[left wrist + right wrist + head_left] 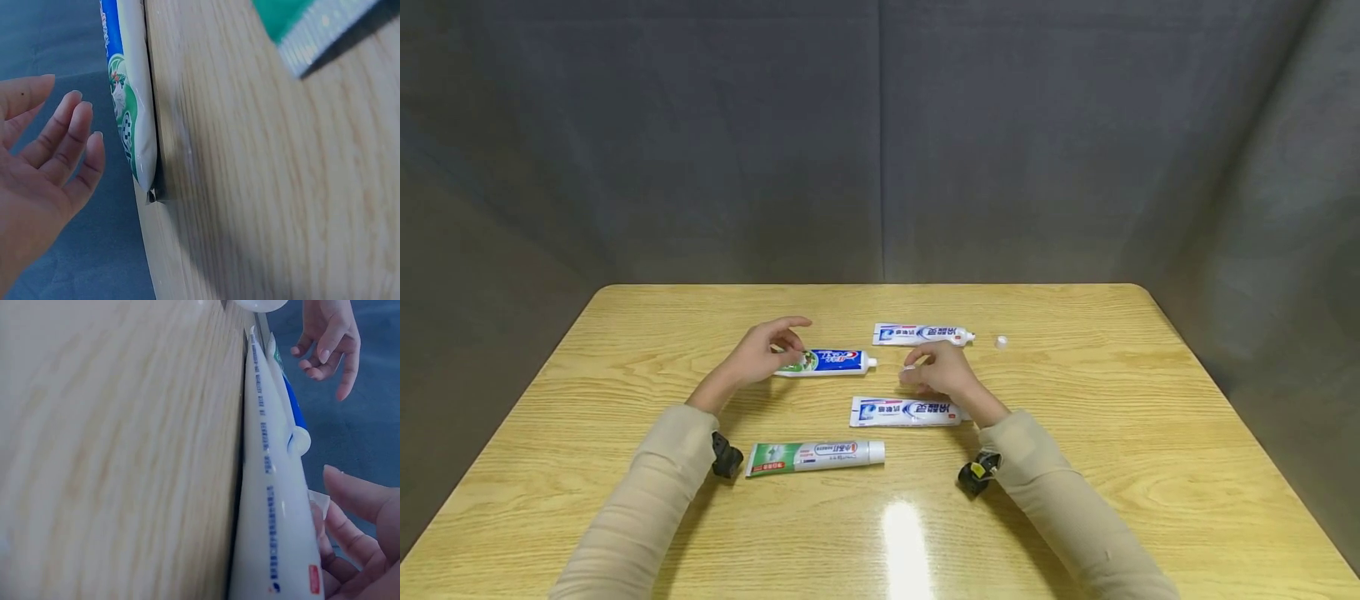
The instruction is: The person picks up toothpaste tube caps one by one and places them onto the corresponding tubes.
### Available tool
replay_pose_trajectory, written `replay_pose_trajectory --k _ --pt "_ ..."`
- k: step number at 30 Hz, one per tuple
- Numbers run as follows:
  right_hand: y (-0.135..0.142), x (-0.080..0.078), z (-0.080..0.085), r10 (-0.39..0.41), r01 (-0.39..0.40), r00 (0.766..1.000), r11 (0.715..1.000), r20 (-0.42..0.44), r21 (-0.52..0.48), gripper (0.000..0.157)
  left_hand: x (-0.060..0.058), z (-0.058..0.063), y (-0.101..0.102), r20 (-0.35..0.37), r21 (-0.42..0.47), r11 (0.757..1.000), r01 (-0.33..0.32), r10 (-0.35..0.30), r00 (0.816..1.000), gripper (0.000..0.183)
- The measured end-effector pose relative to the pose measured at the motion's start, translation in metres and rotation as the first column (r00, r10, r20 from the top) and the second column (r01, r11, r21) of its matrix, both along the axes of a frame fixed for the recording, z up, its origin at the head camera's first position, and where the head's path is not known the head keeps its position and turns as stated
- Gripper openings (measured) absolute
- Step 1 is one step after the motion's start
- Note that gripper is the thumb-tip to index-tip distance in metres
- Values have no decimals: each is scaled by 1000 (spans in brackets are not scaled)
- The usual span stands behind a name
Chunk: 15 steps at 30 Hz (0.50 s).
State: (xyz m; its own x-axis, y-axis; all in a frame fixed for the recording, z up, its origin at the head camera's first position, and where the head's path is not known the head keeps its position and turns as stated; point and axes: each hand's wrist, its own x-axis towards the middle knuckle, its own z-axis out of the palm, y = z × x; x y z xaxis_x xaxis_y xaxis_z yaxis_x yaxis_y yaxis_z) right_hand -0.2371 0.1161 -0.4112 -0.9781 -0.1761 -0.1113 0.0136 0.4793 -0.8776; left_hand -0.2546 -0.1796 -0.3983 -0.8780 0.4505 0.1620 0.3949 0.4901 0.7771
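Your right hand (pixel 944 370) pinches a small white cap (pixel 319 501); your left hand (pixel 758 353) is relaxed, holding nothing, beside the tail of the Crest toothpaste tube (pixel 838 362). Tube lies flat, white nozzle (pixel 872 362) toward the cap. If capping it, best steady the tube, align square, then twist. Loose cap (pixel 1002 342) lies off the far white tube (pixel 913 334); avoid bumping it.

A wood-grained table (pixel 1097 392) carries four toothpaste tubes (pixel 838 362) and one small white cap (pixel 1002 342).

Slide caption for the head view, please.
Right fingers pinch a small white piece among four toothpaste tubes on a wooden table.
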Motion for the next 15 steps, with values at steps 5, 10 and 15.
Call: replay_pose_trajectory --k 5,10,15 --pt "0 3 2 -4 4 999 1000 -35 19 12 -3 -3 -2 -11 -5 1000 1 -1 1000 44" --pt "1 4 2 -12 12 998 1000 -55 -10 7 -3 -4 -2 -21 -41 999 -3 2 1000 41" --pt "3 5 3 -29 27 999 998 -36 -58 7 -3 -3 -3 -49 -81 996 -37 33 998 38"
